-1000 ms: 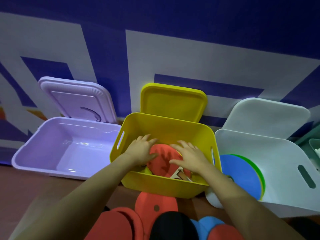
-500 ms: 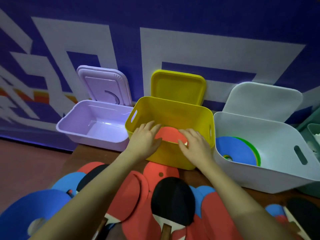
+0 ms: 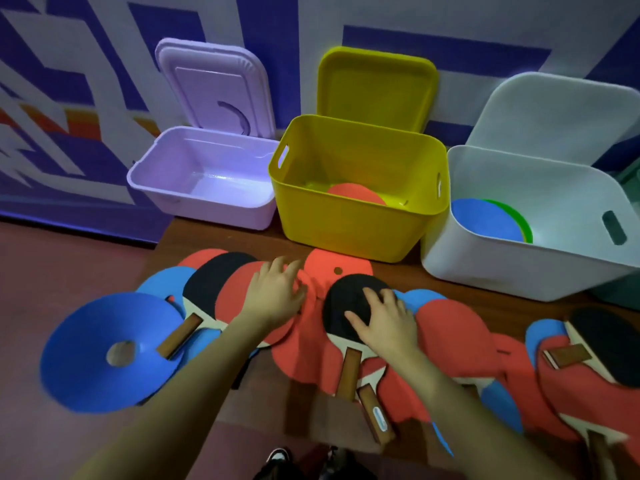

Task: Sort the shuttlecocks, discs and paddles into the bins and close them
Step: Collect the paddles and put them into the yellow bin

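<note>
Paddles [image 3: 353, 306] before three bins [image 3: 356, 188]

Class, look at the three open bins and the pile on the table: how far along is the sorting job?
Early. Done: one red paddle lies in the yellow bin; discs sit in the white bin. In hand: the right hand rests on a black paddle; the left hand on red ones. Left: the purple bin looks empty; all lids open.

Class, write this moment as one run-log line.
left hand: open over red paddle | right hand: open on black paddle | yellow bin: one red paddle inside, lid open
</note>
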The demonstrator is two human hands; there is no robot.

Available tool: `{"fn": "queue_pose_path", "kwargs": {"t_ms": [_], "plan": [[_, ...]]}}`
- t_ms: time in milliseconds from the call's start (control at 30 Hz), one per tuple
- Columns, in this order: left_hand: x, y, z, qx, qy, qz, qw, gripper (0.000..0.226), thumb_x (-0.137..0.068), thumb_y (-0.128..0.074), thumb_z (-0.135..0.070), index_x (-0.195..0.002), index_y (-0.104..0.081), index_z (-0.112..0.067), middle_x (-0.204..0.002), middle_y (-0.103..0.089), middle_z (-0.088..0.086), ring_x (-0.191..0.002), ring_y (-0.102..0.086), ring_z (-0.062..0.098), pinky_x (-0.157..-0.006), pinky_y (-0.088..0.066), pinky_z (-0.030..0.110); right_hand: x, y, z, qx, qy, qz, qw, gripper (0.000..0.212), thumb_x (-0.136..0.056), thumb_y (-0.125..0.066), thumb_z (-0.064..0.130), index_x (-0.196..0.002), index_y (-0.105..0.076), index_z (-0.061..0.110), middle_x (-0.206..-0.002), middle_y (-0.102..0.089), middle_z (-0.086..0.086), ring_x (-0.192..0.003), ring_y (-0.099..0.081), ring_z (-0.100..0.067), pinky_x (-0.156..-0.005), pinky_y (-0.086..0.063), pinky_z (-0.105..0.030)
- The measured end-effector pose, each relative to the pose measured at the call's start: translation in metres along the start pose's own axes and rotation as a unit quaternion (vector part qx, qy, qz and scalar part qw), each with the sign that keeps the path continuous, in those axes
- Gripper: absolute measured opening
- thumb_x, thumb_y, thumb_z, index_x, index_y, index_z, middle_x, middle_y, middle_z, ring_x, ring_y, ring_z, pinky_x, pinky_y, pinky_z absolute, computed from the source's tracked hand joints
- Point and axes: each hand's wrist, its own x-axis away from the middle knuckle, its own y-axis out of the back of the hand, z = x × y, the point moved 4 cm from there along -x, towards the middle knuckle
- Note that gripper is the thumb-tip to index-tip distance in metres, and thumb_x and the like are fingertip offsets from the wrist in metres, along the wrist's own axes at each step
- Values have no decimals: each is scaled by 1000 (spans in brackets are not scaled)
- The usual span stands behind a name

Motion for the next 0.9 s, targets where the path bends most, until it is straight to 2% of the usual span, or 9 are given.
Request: {"fn": "queue_pose_path", "kwargs": {"t_ms": [133,233,367,533,600,667,767,833,900], "plan": [[26,-32,37,-68,83,68,992,68,-88,-46,-56,-146,-25,-26,-152,-20,14,-133,-25,40,-106,-26,46,24,-32,9,13,-113,61,992,94,-75,-38,80,-148,-13,27,-154,-11,-16,-133,-26,-43,-106,-27,-47],[42,-44,66,-120,93,83,985,85,-78,-47,-70,-148,-14,-35,-156,-6,13,-139,-9,42,-110,-16,52,35,-49,19,-7,-181,72,981,106,-67,-42,85,-148,-5,27,-155,-1,-18,-134,-20,-47,-106,-26,-51],[47,-47,82,-129,84,98,983,99,-68,-45,-83,-146,-1,-42,-157,7,8,-138,4,48,-109,-10,63,39,-57,27,7,-208,22,978,109,-66,-46,84,-148,-9,24,-153,-7,-21,-130,-27,-48,-105,-27,-48],[45,-51,87,-120,72,114,984,114,-55,-51,-88,-144,7,-46,-155,15,7,-137,8,49,-107,-11,64,41,-57,28,-24,-199,-55,978,95,-68,-59,73,-143,-33,21,-150,-23,-21,-121,-38,-46,-98,-30,-47],[48,-50,86,-125,49,85,987,108,-59,-53,-85,-146,-5,-43,-157,6,7,-137,1,51,-108,-14,60,41,-56,29,-28,-178,-67,981,90,-69,-62,70,-141,-38,21,-149,-25,-20,-124,-35,-47,-99,-29,-49],[49,-46,83,-114,23,49,992,100,-59,-55,-82,-145,-26,-38,-155,-15,9,-133,-12,55,-104,-22,58,40,-56,31,-20,-140,-47,989,86,-73,-57,70,-143,-33,26,-153,-20,-14,-131,-27,-44,-104,-24,-49],[47,-44,87,-91,-4,0,996,92,-50,-69,-72,-130,-54,-27,-138,-45,14,-119,-32,62,-91,-35,62,41,-59,31,-23,-55,-16,998,82,-76,-53,69,-145,-26,33,-156,-7,-10,-139,-14,-39,-109,-15,-49],[44,-42,91,-95,-22,-25,995,89,-46,-74,-66,-123,-61,-22,-130,-52,16,-114,-35,64,-86,-37,65,40,-60,29,-15,-45,-15,999,82,-76,-48,73,-145,-23,37,-156,-2,-14,-141,-12,-37,-110,-14,-49],[41,-41,95,-90,-18,-35,995,89,-48,-78,-64,-123,-60,-20,-130,-52,16,-116,-32,65,-88,-34,66,39,-59,29,-12,-97,-14,995,92,-69,-44,81,-146,-17,40,-155,-1,-21,-140,-14,-39,-109,-15,-49]]}}
